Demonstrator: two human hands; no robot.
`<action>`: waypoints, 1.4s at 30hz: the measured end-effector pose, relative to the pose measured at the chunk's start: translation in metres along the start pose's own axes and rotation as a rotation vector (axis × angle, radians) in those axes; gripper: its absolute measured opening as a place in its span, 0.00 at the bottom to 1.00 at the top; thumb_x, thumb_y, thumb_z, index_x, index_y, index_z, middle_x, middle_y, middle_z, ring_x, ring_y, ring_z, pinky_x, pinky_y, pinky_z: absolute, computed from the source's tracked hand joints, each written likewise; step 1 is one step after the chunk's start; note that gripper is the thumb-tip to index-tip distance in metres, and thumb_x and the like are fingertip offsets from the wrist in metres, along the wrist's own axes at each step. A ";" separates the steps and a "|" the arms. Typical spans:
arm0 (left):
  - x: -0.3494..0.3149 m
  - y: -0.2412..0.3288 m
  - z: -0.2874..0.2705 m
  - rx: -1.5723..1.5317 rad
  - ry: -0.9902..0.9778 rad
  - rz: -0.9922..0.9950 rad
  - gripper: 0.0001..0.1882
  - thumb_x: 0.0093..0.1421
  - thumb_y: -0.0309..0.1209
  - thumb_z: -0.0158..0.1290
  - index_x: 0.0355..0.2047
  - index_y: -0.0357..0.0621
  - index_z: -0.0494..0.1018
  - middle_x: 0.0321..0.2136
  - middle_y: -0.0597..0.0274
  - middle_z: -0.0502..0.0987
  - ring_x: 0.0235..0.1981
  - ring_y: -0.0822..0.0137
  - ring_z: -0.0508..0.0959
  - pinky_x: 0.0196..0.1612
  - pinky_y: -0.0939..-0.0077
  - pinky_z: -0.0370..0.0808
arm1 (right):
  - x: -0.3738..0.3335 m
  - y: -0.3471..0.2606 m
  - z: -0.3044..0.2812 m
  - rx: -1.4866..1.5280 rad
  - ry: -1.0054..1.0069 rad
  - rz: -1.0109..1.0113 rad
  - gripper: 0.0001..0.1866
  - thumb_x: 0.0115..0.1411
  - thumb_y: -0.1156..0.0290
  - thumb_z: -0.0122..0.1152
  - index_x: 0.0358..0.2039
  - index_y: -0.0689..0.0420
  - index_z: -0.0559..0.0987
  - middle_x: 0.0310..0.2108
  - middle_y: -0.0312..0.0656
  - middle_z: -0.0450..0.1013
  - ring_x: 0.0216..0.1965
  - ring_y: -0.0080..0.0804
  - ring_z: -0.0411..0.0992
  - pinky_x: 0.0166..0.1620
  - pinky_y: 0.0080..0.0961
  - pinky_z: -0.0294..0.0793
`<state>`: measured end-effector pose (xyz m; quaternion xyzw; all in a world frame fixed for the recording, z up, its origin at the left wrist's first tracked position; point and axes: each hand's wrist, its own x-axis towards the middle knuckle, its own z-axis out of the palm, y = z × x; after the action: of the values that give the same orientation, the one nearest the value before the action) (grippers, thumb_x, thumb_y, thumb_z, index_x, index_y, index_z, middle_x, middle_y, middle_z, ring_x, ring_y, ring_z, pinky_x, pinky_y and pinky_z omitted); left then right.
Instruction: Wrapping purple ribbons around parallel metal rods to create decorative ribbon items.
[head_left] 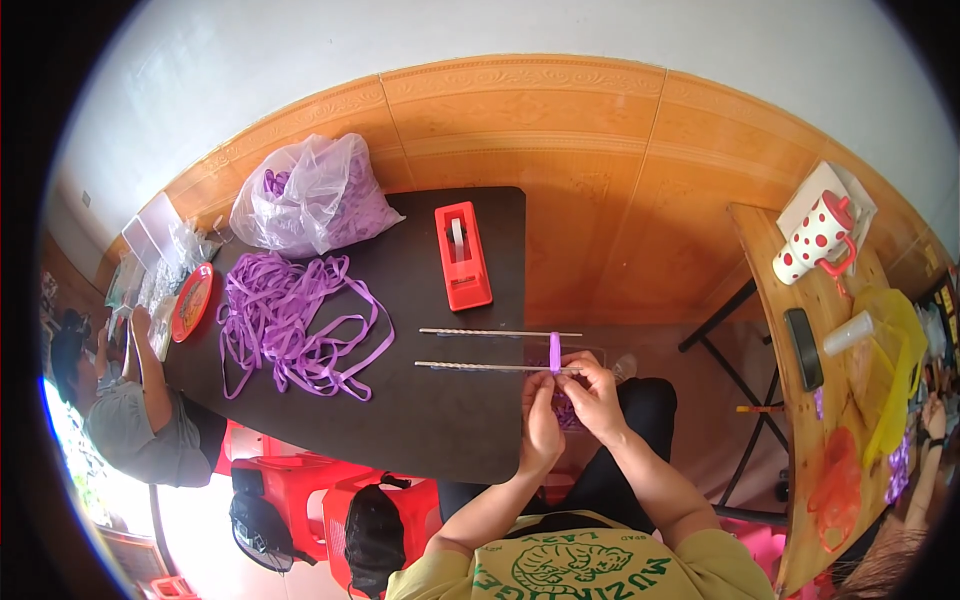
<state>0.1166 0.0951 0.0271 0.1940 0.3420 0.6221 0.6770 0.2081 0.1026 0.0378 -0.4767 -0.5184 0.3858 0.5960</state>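
Observation:
Two thin metal rods (470, 365) jut from the right edge of the dark table, side by side, with twisted-looking lengths over the tabletop. Purple ribbon (556, 352) is wrapped across both rods near their right ends. My left hand (542, 425) is closed, fingertips pinched at the ribbon's near end beside the nearer rod. My right hand (594, 396) pinches at the same spot from the right, thumb and forefinger meeting the left fingertips. The ribbon's tail between the fingers is mostly hidden. Below my hands, a container (568, 415) with purple pieces shows in part.
On the dark table (420, 430) lie a loose heap of purple ribbon (290, 315), a stuffed plastic bag (318, 200) and a red tape dispenser (463, 257). A wooden table (765, 240) at right carries a dotted tumbler (815, 240) and a phone (803, 348). Other people sit at both sides.

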 end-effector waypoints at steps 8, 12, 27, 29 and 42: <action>0.002 0.002 0.001 -0.015 -0.041 -0.021 0.07 0.64 0.25 0.44 0.36 0.39 0.72 0.34 0.61 0.76 0.36 0.71 0.73 0.44 0.78 0.68 | 0.000 0.005 -0.001 0.089 -0.042 0.046 0.01 0.56 0.82 0.57 0.27 0.66 0.74 0.33 0.38 0.69 0.34 0.23 0.69 0.37 0.17 0.67; 0.002 0.001 -0.003 -0.013 -0.046 0.001 0.07 0.64 0.25 0.44 0.35 0.38 0.73 0.34 0.60 0.77 0.37 0.71 0.74 0.44 0.78 0.68 | 0.001 0.002 -0.001 0.035 -0.046 0.033 0.01 0.55 0.82 0.57 0.27 0.66 0.74 0.32 0.39 0.69 0.33 0.24 0.70 0.37 0.18 0.68; 0.006 0.003 0.003 0.012 -0.095 -0.011 0.06 0.62 0.27 0.50 0.34 0.38 0.75 0.32 0.60 0.77 0.34 0.72 0.75 0.41 0.80 0.70 | -0.001 -0.002 -0.001 -0.324 0.047 -0.231 0.07 0.49 0.89 0.54 0.28 0.66 0.76 0.35 0.43 0.71 0.36 0.30 0.72 0.38 0.21 0.71; 0.003 0.007 0.007 -0.010 -0.078 -0.015 0.05 0.61 0.26 0.51 0.31 0.39 0.75 0.31 0.61 0.77 0.33 0.72 0.75 0.41 0.80 0.69 | -0.004 -0.004 -0.001 -0.151 0.042 -0.090 0.04 0.47 0.84 0.58 0.27 0.66 0.77 0.35 0.46 0.72 0.37 0.37 0.72 0.38 0.26 0.70; -0.006 0.004 0.000 -0.098 -0.109 -0.060 0.07 0.65 0.30 0.48 0.37 0.42 0.73 0.34 0.63 0.77 0.35 0.74 0.73 0.41 0.80 0.66 | 0.008 -0.025 -0.026 0.200 0.015 0.258 0.11 0.54 0.83 0.52 0.37 0.68 0.79 0.37 0.42 0.75 0.41 0.28 0.72 0.46 0.22 0.70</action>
<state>0.1144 0.0899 0.0311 0.1837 0.2796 0.6060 0.7217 0.2341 0.0995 0.0635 -0.4804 -0.4076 0.5052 0.5898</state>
